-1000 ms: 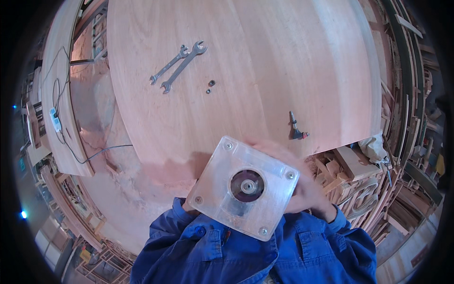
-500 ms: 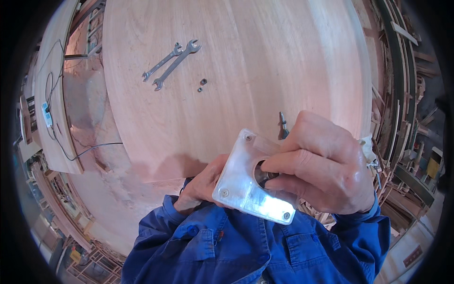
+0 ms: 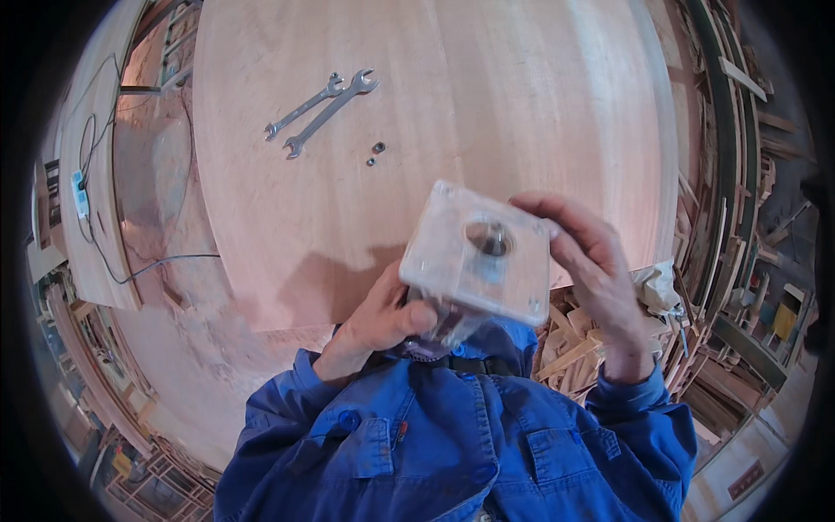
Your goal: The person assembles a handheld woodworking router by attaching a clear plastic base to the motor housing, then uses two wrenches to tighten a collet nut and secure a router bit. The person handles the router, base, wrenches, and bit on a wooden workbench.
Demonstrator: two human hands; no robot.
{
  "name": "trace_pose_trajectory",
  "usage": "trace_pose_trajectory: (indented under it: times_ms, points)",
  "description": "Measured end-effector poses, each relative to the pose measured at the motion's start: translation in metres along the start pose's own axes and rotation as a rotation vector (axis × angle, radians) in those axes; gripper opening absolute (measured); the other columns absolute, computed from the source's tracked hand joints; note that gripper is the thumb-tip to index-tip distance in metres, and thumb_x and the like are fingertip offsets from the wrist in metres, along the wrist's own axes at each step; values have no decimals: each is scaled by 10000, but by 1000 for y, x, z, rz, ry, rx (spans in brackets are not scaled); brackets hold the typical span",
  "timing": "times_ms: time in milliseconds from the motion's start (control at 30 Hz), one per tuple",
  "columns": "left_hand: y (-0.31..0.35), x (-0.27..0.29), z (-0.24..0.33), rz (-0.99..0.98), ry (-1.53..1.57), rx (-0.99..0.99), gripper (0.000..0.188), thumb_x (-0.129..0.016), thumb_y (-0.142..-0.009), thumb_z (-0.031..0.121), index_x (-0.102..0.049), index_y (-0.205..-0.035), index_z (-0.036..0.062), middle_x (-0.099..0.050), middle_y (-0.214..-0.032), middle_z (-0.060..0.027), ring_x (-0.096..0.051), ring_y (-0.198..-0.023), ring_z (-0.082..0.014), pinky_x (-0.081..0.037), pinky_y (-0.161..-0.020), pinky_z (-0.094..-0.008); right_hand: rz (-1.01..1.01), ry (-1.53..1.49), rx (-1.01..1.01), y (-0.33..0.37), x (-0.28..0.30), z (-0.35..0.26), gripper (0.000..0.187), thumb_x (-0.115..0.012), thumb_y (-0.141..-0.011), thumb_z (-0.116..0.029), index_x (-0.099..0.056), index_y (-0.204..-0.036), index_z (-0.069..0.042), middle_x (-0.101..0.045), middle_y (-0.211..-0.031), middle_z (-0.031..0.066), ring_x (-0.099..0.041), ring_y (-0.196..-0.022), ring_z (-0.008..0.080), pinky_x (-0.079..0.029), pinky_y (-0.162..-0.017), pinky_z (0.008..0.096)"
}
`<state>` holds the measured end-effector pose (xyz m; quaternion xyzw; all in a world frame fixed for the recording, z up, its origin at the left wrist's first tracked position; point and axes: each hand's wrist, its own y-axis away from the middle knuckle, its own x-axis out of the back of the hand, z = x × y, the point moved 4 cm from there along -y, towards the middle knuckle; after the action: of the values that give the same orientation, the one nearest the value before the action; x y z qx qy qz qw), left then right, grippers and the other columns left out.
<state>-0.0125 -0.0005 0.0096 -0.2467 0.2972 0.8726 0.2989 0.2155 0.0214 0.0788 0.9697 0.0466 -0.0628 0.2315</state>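
A trim router, as it appears, is tilted up before my chest, its clear square base plate (image 3: 444, 230) facing me and slightly blurred. Through the plate's round hole shows the dark metal collet area (image 3: 491, 239). My left hand (image 3: 374, 317) is closed around the router's body below the plate, the thumb near its lower left edge. By the plate's upper right corner is my right hand (image 3: 591, 252), index finger reaching along the top edge, thumb apart from it. Whether it touches the plate is unclear. Part of the table behind the plate is hidden.
Two open-end wrenches (image 3: 326, 109) lie on the wooden tabletop (image 3: 487, 104), with two small metal collets or nuts (image 3: 376, 153) nearby. Far left, a power strip (image 3: 81, 200) and cable rest on a board. Wood offcuts (image 3: 574, 344) and a crumpled pale bag (image 3: 661, 287) are at right.
My right hand has left the base plate's hole and moved to its upper right corner. The router has risen and tilted. The shanked bit seen on the table earlier is now hidden.
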Motion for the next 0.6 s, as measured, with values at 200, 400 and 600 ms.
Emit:
trace_pose_trajectory:
  times_ms: [200,400,600]
  points:
    - [-7,7,-1,82,40,-18,999,-681,-817,708,-428,-1417,-49,-586,-1310,-125,-550,-1199,-183,-455,-1018,-335,-116,-181,-59,10,-19,50,390,-530,-1046,-165,-523,-1376,44,-631,-1258,102,-586,-1167,160,-470,-1024,329]
    - [-7,8,1,126,34,-4,960,-687,-831,683,-442,-1413,-39,-588,-1308,-126,-565,-1182,-184,-473,-997,-332,-54,-73,100,16,-36,51,566,-696,-947,-275,-513,-1385,34,-581,-1330,134,-540,-1266,229,-436,-1076,391]
    - [-8,6,4,134,19,-16,929,-672,-854,668,-445,-1410,-41,-588,-1302,-123,-563,-1169,-175,-473,-985,-318,-44,183,180,10,-50,39,753,-826,-819,-308,-480,-1398,27,-556,-1349,172,-514,-1303,279,-395,-1109,416]
